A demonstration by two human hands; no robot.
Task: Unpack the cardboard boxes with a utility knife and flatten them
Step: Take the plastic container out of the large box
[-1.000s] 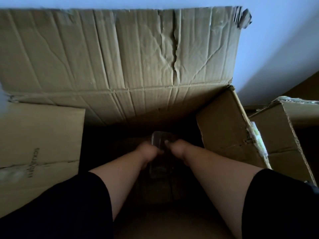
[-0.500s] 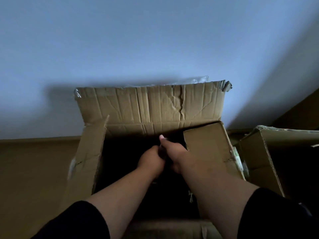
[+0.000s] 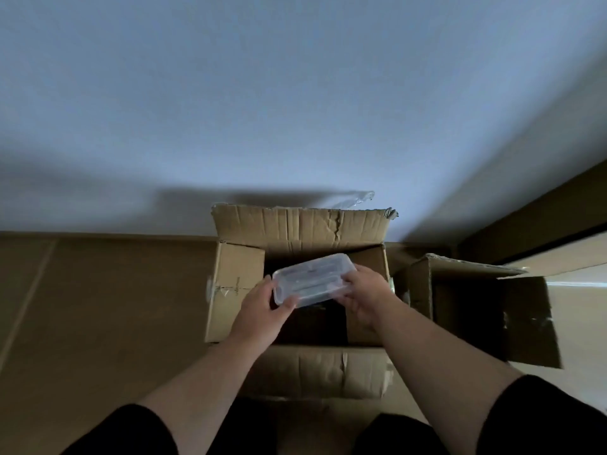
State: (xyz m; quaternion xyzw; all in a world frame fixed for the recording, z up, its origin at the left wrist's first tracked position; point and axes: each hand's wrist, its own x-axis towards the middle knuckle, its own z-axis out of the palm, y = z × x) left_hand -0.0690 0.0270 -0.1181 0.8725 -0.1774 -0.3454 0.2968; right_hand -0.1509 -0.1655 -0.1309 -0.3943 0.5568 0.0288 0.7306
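Note:
An open cardboard box point(image 3: 236, 290) stands on the floor against the wall, its four flaps folded out and its inside dark. Above its opening I hold a clear plastic container point(image 3: 312, 277) with a lid, tilted, its left end lower. My left hand point(image 3: 262, 310) grips its left end, thumb on top and fingers under. My right hand point(image 3: 364, 293) grips its right end the same way. No utility knife is in view.
A second open cardboard box point(image 3: 423, 287) stands to the right, touching the first, with a flap point(image 3: 532, 323) spread toward the right. A pale wall point(image 3: 295, 110) rises behind both boxes. Brown floor point(image 3: 98, 323) stretches to the left. A dark skirting or door frame point(image 3: 525, 218) runs at right.
Both hands have come up out of the dark box with the clear container, which now shows above the opening. My head has pulled back, so the box looks smaller.

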